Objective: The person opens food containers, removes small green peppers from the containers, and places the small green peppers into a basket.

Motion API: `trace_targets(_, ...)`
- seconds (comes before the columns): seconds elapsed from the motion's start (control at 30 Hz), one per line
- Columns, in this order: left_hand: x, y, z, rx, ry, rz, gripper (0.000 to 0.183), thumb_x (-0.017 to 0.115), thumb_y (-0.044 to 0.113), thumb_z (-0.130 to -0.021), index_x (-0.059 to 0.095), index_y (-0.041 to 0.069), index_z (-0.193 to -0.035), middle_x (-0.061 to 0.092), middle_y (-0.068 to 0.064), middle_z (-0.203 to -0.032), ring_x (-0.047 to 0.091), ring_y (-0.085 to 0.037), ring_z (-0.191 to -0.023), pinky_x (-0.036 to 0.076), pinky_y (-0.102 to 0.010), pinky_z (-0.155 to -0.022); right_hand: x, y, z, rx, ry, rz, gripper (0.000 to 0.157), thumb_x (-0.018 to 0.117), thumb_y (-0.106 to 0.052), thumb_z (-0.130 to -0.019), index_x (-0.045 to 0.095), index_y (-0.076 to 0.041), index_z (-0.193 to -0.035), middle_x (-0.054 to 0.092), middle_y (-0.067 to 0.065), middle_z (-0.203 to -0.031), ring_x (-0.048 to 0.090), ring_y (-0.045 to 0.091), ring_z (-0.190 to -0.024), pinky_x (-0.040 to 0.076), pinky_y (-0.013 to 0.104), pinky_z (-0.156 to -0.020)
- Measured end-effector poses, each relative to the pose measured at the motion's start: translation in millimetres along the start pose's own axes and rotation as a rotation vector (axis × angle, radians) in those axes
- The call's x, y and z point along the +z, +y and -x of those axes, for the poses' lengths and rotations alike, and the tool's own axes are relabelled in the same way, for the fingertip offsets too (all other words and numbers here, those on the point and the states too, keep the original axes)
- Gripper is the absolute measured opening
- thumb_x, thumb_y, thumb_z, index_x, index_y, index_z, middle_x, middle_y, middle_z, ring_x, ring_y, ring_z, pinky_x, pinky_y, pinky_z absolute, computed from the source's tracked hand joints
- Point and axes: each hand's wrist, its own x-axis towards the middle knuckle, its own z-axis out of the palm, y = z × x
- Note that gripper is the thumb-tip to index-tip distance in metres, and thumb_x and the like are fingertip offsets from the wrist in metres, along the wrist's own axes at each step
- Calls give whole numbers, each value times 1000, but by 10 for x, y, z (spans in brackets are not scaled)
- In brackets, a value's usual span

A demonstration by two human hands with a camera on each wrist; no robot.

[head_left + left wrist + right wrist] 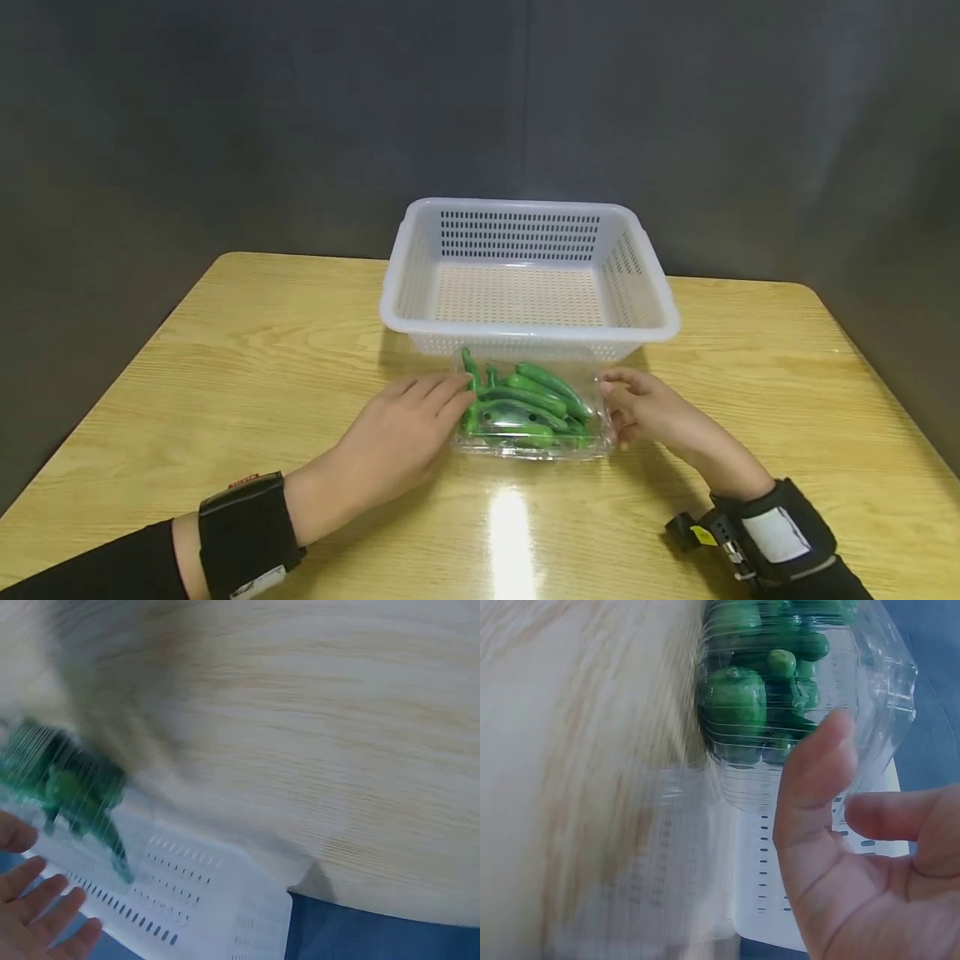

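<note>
A clear plastic box of long green vegetables lies on the table, close in front of the white basket. At its left side rests my left hand, fingers mostly straight, tips at the box's edge. In the left wrist view that hand appears with fingers spread beside the box. My right hand is at the box's right side. The right wrist view shows its thumb and forefinger curled together at the clear plastic edge, appearing to pinch it. Both ends of the vegetables show through the plastic.
The white perforated basket stands behind the box, with nothing seen inside. The wooden table extends to both sides. A dark wall rises behind it. Black straps with devices are on both wrists.
</note>
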Motion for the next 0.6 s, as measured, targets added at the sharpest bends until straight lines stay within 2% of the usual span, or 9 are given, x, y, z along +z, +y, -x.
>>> trace_targets(0.1, -34, -15, 15, 72, -64, -26, 42, 65, 11, -92, 57, 4, -132, 55, -12, -140, 55, -27, -125, 49, -42, -101, -14, -16, 2, -6, -6, -27, 45, 36, -10, -107, 27, 16, -143, 52, 4, -78, 54, 12, -62, 52, 28, -56)
trace_targets(0.2, -59, -13, 45, 133, -107, -21, 46, 61, 20, -97, 53, 5, -140, 49, -11, -147, 49, -25, -132, 45, -42, -106, -14, -21, 6, -14, -8, -47, 45, 36, -9, -107, 27, 17, -143, 52, 4, -78, 55, 12, -61, 54, 28, -57)
trace_targets(0.27, -67, 1, 66, 153, -148, 2, 52, 58, 29, -100, 49, 5, -145, 44, -11, -152, 44, -25, -137, 42, -42, -109, -14, -18, 15, -13, -9, -53, 45, 36, -10, -107, 27, 17, -142, 52, 5, -79, 55, 12, -60, 53, 28, -57)
trace_targets(0.37, -69, 24, 79, 146, -199, 59, 62, 57, 40, -100, 42, 6, -150, 37, -12, -156, 37, -25, -142, 38, -43, -112, -24, -3, 28, -2, -11, -52, 45, 36, -11, -107, 27, 16, -143, 51, 4, -78, 54, 12, -60, 51, 26, -56)
trace_targets(0.47, -64, 22, 78, 133, -197, 91, 64, 60, 39, -98, 41, 7, -151, 37, -13, -156, 38, -26, -141, 39, -42, -111, -38, 8, 28, 2, -12, -48, 45, 36, -11, -107, 27, 15, -143, 49, 4, -77, 52, 11, -60, 47, 24, -53)
trace_targets(0.6, -52, -18, 75, 148, -131, 74, 59, 62, 33, -97, 45, 8, -148, 42, -11, -153, 45, -26, -136, 42, -39, -108, -37, 1, 16, -9, -17, -45, 46, 36, -11, -107, 28, 15, -143, 49, 4, -75, 52, 11, -59, 46, 24, -52)
